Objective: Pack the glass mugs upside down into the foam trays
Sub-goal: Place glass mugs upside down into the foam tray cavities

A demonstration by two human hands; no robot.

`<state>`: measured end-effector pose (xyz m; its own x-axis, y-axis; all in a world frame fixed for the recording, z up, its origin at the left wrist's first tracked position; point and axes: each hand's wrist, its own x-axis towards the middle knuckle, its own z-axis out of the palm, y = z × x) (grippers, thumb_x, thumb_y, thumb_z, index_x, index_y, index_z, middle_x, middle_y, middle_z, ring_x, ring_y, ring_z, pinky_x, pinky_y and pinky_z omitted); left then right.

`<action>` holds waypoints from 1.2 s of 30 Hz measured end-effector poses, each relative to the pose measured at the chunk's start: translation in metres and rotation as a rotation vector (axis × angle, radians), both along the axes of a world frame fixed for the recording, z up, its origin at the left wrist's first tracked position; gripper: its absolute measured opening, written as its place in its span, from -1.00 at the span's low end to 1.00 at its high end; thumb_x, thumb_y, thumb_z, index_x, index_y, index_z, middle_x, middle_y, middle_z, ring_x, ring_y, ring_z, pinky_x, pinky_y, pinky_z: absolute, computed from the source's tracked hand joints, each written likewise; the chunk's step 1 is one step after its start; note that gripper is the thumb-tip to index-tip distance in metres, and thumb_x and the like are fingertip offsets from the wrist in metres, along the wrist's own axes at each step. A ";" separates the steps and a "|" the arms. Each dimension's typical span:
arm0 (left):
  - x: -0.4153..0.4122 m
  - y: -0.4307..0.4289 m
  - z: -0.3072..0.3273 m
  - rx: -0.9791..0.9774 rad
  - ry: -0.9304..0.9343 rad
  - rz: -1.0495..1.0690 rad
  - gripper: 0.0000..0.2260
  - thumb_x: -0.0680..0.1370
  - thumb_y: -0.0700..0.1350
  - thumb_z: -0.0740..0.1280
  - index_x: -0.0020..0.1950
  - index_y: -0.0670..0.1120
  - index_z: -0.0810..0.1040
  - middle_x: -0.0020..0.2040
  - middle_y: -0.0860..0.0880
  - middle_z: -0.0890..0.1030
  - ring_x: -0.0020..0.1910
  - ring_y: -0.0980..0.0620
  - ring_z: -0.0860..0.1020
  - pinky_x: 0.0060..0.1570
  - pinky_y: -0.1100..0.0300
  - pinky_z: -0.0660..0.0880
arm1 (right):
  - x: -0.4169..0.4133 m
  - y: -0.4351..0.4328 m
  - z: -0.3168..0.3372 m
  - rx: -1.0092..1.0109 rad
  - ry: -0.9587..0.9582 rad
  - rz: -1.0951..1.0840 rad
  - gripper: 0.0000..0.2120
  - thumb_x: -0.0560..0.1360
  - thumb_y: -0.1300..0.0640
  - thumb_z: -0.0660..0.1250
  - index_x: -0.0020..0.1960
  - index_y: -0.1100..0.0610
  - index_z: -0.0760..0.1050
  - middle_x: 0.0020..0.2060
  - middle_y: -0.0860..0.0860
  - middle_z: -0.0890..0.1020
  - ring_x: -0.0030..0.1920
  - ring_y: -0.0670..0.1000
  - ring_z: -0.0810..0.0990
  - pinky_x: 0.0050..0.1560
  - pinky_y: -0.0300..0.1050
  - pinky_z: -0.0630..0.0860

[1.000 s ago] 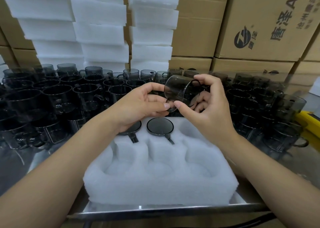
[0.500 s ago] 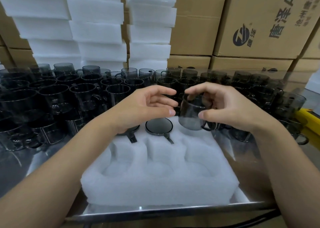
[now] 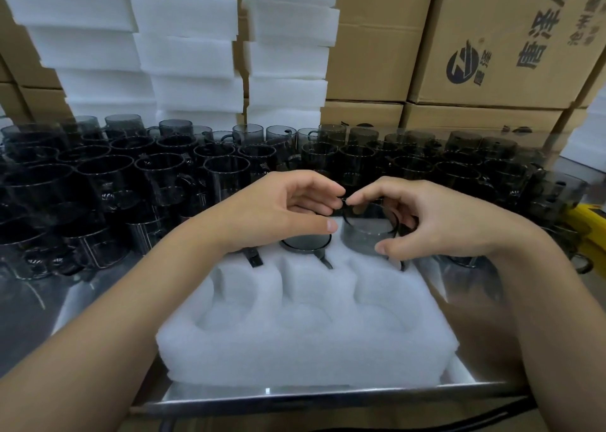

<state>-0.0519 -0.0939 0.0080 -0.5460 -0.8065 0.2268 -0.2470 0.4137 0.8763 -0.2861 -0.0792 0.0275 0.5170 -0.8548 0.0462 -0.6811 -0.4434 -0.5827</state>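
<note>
Head view: your right hand (image 3: pixel 436 225) grips the mug (image 3: pixel 365 238) inverted to fit the foam tray (image 3: pixel 295 353); left hand (image 3: pixel 278 211) relaxed.

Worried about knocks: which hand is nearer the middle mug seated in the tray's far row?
Left. The left hand hangs just over the middle mug; the right hand is off to its right, holding the neighbouring mug.

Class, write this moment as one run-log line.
step: mug upside down at back right pocket | right hand: holds mug | left hand: beside mug, grip unclear | foam tray: near row unfilled
</note>
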 end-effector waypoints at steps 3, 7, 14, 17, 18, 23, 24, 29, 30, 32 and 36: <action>0.000 0.001 0.000 0.001 -0.003 -0.003 -0.66 0.42 -0.27 0.47 0.16 -0.03 0.56 0.08 -0.01 0.66 0.09 0.11 0.62 0.15 0.27 0.51 | 0.000 0.001 -0.001 0.001 0.046 0.018 -0.50 0.24 -0.11 0.42 0.14 -0.38 0.40 -0.16 -0.22 0.60 -0.29 -0.18 0.56 -0.28 -0.30 0.47; 0.000 0.001 0.001 0.002 -0.004 -0.005 -0.66 0.42 -0.27 0.47 0.15 -0.04 0.57 0.08 -0.01 0.66 0.08 0.12 0.62 0.15 0.28 0.51 | 0.003 -0.001 -0.001 -0.079 0.065 0.022 -0.52 0.24 -0.32 0.38 0.15 -0.36 0.43 -0.02 -0.38 0.49 -0.13 -0.22 0.50 -0.16 -0.26 0.42; 0.000 0.003 0.001 0.005 -0.002 0.012 -0.76 0.43 -0.27 0.47 0.07 -0.08 0.61 0.05 -0.03 0.67 0.09 0.06 0.62 0.19 0.19 0.51 | 0.024 0.000 -0.013 -0.165 -0.165 0.047 -0.72 0.50 -0.15 0.15 0.15 -0.24 0.51 0.11 -0.34 0.55 0.18 -0.30 0.47 0.17 -0.46 0.34; -0.001 0.005 0.001 0.008 -0.003 0.032 -0.80 0.45 -0.31 0.44 0.03 -0.11 0.61 -0.02 0.00 0.67 0.05 0.05 0.63 0.17 0.20 0.51 | 0.026 -0.001 -0.014 -0.259 -0.150 0.038 -0.78 0.49 -0.02 0.30 0.09 -0.26 0.53 0.03 -0.33 0.58 0.11 -0.28 0.51 0.10 -0.47 0.36; -0.001 0.005 0.001 0.007 -0.006 0.038 -0.81 0.46 -0.31 0.43 0.03 -0.11 0.61 -0.03 0.01 0.67 0.05 0.05 0.63 0.16 0.21 0.52 | 0.025 0.000 -0.013 -0.296 -0.154 0.023 -0.77 0.44 -0.06 0.34 0.07 -0.25 0.55 0.00 -0.32 0.58 0.07 -0.26 0.52 0.06 -0.47 0.37; -0.001 0.006 0.002 -0.006 -0.018 0.061 -0.82 0.48 -0.29 0.42 0.02 -0.07 0.61 0.04 -0.03 0.67 0.07 0.04 0.63 0.19 0.19 0.51 | 0.015 0.000 -0.006 -0.281 -0.184 -0.036 -0.65 0.15 -0.26 0.43 -0.08 -0.23 0.66 -0.10 -0.23 0.59 -0.11 -0.15 0.54 -0.13 -0.31 0.43; -0.001 0.007 0.002 -0.007 -0.021 0.062 -0.82 0.49 -0.28 0.41 0.03 -0.06 0.61 0.03 -0.02 0.67 0.06 0.06 0.63 0.19 0.19 0.51 | 0.012 -0.001 -0.005 -0.243 -0.163 -0.033 -0.65 0.12 -0.27 0.44 -0.12 -0.26 0.67 -0.12 -0.23 0.57 -0.13 -0.15 0.52 -0.16 -0.33 0.42; 0.000 0.007 0.002 -0.016 -0.036 0.056 -0.81 0.51 -0.28 0.39 0.07 -0.06 0.60 0.03 0.01 0.66 0.07 0.08 0.62 0.19 0.21 0.51 | 0.011 -0.003 -0.008 -0.138 -0.008 -0.040 -0.60 0.05 -0.33 0.41 -0.11 -0.37 0.61 -0.22 -0.20 0.45 -0.19 -0.14 0.45 -0.19 -0.25 0.38; 0.000 0.007 0.002 -0.018 -0.033 0.060 -0.82 0.51 -0.28 0.39 0.06 -0.06 0.60 0.03 0.01 0.67 0.06 0.08 0.62 0.18 0.22 0.51 | 0.011 -0.003 -0.008 -0.137 0.008 -0.041 -0.59 0.06 -0.34 0.40 -0.09 -0.37 0.61 -0.23 -0.21 0.45 -0.21 -0.14 0.45 -0.21 -0.26 0.38; 0.000 0.006 0.001 -0.025 -0.024 0.072 -0.84 0.51 -0.27 0.39 0.03 -0.05 0.62 -0.01 0.04 0.68 0.03 0.10 0.63 0.16 0.24 0.52 | 0.011 -0.001 -0.008 -0.140 0.027 -0.037 -0.59 0.08 -0.36 0.38 -0.08 -0.39 0.59 -0.24 -0.23 0.45 -0.22 -0.15 0.46 -0.22 -0.30 0.38; 0.002 0.005 0.001 -0.029 -0.056 0.062 -0.86 0.51 -0.24 0.40 0.00 -0.04 0.65 -0.08 0.10 0.69 -0.04 0.17 0.64 0.11 0.28 0.53 | 0.013 0.001 0.001 -0.153 0.084 0.016 -0.67 0.12 -0.36 0.35 -0.12 -0.43 0.58 -0.23 -0.26 0.50 -0.23 -0.19 0.49 -0.24 -0.36 0.37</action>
